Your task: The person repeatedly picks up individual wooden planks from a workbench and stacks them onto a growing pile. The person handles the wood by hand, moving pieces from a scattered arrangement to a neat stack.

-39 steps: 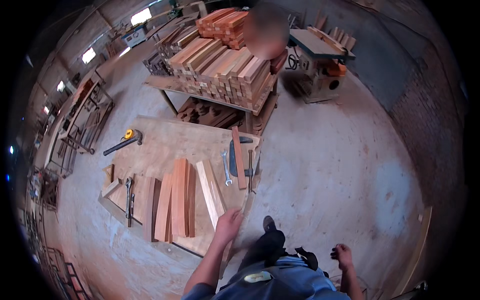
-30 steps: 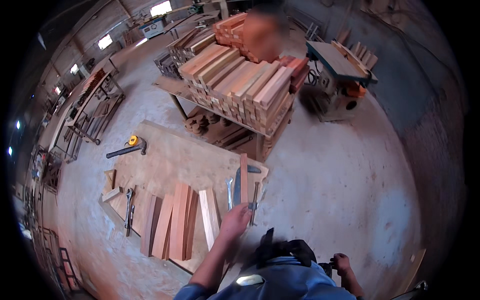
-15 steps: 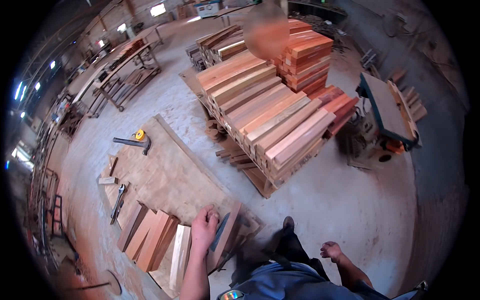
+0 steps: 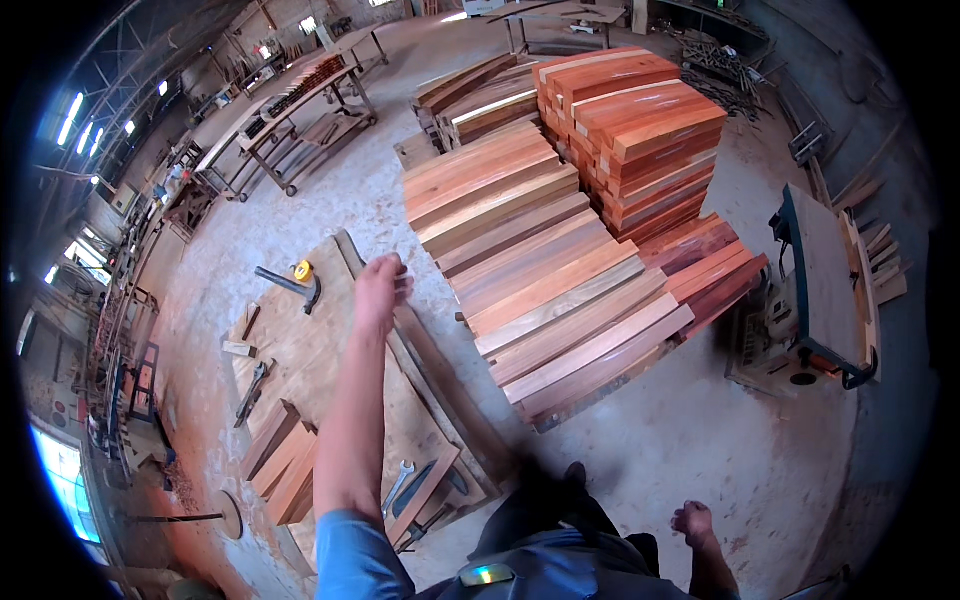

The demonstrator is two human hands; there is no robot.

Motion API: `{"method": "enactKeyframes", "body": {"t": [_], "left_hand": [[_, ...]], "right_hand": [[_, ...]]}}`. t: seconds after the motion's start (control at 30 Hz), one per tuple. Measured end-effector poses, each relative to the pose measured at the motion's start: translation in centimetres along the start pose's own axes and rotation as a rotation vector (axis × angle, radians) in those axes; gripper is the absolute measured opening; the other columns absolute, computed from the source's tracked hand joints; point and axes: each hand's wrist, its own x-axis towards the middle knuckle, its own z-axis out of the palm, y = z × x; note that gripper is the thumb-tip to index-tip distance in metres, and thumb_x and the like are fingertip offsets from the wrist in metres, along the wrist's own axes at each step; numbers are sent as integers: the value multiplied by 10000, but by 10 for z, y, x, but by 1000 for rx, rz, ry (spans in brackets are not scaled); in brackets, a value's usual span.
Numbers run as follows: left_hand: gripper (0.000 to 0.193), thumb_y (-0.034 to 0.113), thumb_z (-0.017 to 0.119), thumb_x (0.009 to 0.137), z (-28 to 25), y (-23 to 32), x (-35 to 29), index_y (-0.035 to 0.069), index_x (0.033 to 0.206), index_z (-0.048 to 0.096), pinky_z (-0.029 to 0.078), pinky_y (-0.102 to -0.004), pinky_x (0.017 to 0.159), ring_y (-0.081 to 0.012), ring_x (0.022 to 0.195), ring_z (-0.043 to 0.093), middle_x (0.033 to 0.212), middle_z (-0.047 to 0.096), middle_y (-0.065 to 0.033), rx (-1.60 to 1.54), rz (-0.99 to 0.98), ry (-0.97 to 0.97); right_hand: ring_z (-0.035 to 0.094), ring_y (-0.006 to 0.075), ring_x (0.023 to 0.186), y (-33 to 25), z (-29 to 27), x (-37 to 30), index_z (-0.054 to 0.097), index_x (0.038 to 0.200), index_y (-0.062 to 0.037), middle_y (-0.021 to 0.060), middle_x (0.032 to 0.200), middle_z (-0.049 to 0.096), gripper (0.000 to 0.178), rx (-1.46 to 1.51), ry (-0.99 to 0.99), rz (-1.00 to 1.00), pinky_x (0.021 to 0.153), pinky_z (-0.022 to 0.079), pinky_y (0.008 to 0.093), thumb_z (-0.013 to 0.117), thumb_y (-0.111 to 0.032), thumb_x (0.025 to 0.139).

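Note:
My left hand (image 4: pixel 382 290) reaches out over the far right edge of the low wooden table (image 4: pixel 335 340), beside the stacked planks (image 4: pixel 540 240). Its fingers are loosely bent and a little apart, with nothing visible in them. My right hand (image 4: pixel 692 522) hangs low at my right side, fingers curled in, with nothing seen in it. Under and beside my left forearm lie several short wood pieces (image 4: pixel 285 460), partly hidden by the arm. Near my body on the table are a wood strip (image 4: pixel 428 492) and a wrench (image 4: pixel 398 485).
A hammer (image 4: pixel 290 285) and a yellow tape measure (image 4: pixel 302 270) lie at the table's far end; an adjustable wrench (image 4: pixel 254 392) lies at its left. Reddish blocks (image 4: pixel 645 130) rise behind the planks. A machine with a flat top (image 4: pixel 820 270) stands right, a long workbench (image 4: pixel 270 125) far left.
My left hand has moved from beside the wood strip forward to the table's far right edge. My right hand remains low at my side. The view has shifted.

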Motion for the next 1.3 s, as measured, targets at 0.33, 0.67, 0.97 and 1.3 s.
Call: {"method": "enactKeyframes", "body": {"t": [0.33,0.67,0.97,1.3], "left_hand": [[352,356,662,930,42,11,118,23,815,662,395,-303,492,-133,548,475,688,564,-31,144,-60,52],[407,116,666,919,38,32,97,-56,1273,560,556,-281,633,-129,697,615,882,632,-41,-266,109,-9],[446,71,596,958,1,6,13,-36,1381,498,601,-365,856,-205,975,659,1102,634,-95,-449,149,8],[214,122,599,977,35,-75,-42,18,1163,587,625,-306,653,-165,710,658,921,647,-68,-512,-165,-2]], "right_hand": [[689,351,727,55,-17,-75,528,1178,4,223,960,675,324,3,246,165,592,597,488,533,-258,989],[684,319,730,15,19,-70,531,1226,10,186,961,665,359,-49,189,57,622,592,443,528,-263,993],[676,275,767,-16,43,-54,518,1267,37,192,1013,669,386,-71,153,35,652,590,400,554,-252,1013],[685,258,761,-11,47,-49,547,1250,4,158,995,685,362,-97,110,100,657,596,403,572,-262,1006]]}}
